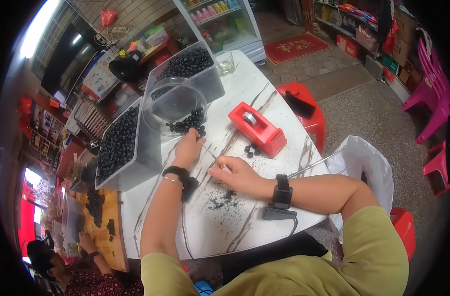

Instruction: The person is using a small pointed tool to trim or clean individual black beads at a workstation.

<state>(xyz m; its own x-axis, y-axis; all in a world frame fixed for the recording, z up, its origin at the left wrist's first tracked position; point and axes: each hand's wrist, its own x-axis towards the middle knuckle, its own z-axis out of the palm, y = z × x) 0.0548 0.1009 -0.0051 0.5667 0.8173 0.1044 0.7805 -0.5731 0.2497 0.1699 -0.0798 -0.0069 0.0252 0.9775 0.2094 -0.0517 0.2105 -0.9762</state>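
My left hand point(187, 149) is closed, its fingertips pinching what looks like a small black round piece beside the open mouth of a clear round tub point(151, 116). A heap of black round pieces point(189, 122) lies inside the tub, which is tipped on its side. My right hand point(238, 176) is closed around a slim tool with a thin metal shaft point(209, 150) and a pale handle. The shaft's tip reaches to my left fingers. Black crumbs point(225, 201) are scattered on the white marbled table below my hands, and several loose black pieces point(252, 150) lie beyond my right hand.
Two plastic bins, one at left point(148, 160) and one farther back point(214, 81), hold many black pieces. A red tape dispenser point(257, 129) and a glass point(226, 64) stand on the table. A white bag point(368, 163) hangs at right by a red stool point(313, 126). Another person's hand point(88, 241) is at lower left.
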